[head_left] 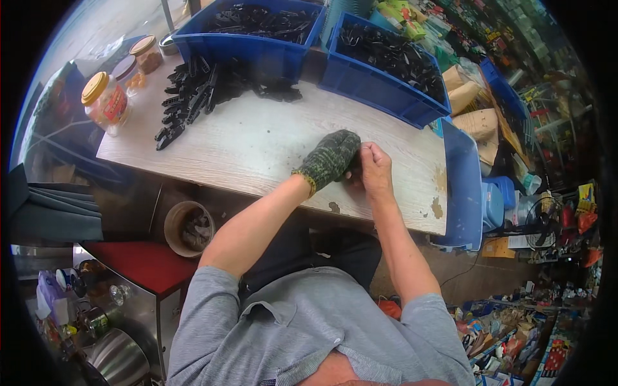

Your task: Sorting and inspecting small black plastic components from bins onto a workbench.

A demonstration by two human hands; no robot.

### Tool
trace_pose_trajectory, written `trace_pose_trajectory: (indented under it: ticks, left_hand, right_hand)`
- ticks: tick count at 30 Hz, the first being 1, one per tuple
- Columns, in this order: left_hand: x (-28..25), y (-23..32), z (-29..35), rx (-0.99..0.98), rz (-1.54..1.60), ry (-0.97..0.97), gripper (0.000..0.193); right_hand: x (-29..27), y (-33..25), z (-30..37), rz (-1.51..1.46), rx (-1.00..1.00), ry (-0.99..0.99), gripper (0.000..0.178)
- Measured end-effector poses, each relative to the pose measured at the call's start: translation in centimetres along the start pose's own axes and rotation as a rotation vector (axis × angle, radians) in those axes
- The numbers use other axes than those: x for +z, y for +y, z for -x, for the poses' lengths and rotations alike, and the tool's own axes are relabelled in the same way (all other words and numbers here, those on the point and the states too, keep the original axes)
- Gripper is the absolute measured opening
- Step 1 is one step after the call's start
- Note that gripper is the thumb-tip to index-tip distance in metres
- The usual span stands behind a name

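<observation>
My left hand [330, 156] wears a dark green and black knitted glove with a yellow cuff. Its fingers are curled closed over the near middle of the white wood-grain table [270, 154]. Right beside it, my bare right hand [374, 168] is closed too, thumb and fingers pinched together against the gloved fingertips. Whatever the two hands grip between them is hidden. To the far left on the tabletop lies a loose heap of slim black plastic parts [190, 103].
Two blue bins, a left bin [244, 56] and a right bin [383, 87], hold more black parts along the far edge. Lidded jars [106, 106] stand at the left. A blue plastic bin [462, 186] adjoins the right edge. Below the table sits a bucket [174, 228].
</observation>
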State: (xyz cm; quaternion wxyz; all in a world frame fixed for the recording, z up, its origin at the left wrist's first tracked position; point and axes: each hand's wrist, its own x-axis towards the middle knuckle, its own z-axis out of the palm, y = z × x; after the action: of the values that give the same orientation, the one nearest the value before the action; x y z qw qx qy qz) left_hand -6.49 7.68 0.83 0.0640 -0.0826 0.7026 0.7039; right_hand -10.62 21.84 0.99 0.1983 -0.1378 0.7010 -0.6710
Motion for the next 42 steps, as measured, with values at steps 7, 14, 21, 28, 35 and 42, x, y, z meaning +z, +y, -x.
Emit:
trace_pose_trajectory:
  ticks: [7,14,21,28,35,42]
  left_hand:
    - [-8.2,-0.2,0.1,0.241,-1.341,0.907,0.037]
    - [-10.3,-1.5,-0.5,0.246,-1.471,0.684,0.034]
    - [-8.6,-1.3,1.1,0.279,-1.469,0.688,0.03]
    - [-4.1,-0.5,3.2,0.327,-0.993,0.552,0.023]
    - [1.8,-2.1,3.1,0.56,-0.355,0.449,0.02]
    - [2.9,-2.4,2.4,0.438,-0.314,0.539,0.024]
  right_hand:
    - [0.1,-0.1,0.0,-0.074,0.031,0.072,0.026]
    - [0.3,0.2,-0.2,-0.15,-0.003,0.084,0.026]
    - [0.2,-0.1,0.0,-0.167,-0.009,0.124,0.027]
    - [0.4,-0.1,0.1,-0.244,-0.005,0.188,0.027]
    - [0.4,0.0,0.0,-0.258,-0.027,0.243,0.03]
    - [0.2,0.8,-0.1,-0.212,-0.054,0.268,0.028]
